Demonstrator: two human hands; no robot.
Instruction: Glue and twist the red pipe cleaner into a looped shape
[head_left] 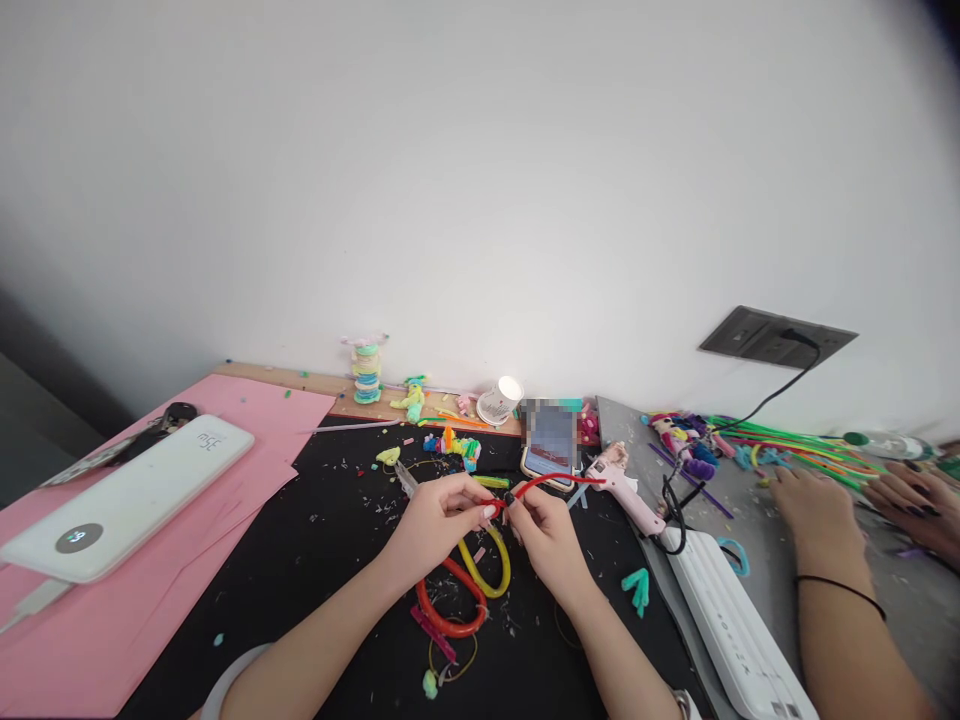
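Note:
My left hand and my right hand come close together over the black mat. Both pinch a thin red pipe cleaner, whose free end arches out to the right above my right hand. Its middle part between the fingertips is mostly hidden. Below my hands lie an orange-red loop and a yellow loop, partly covered by my left hand. A dark pink strip rests beside the orange-red loop. A phone leans upright just behind my right hand.
Pink paper and a white power bank lie left. A glue gun, power strip and teal pieces are right. A paper cup stands behind. Another person's hands are near green pipe cleaners.

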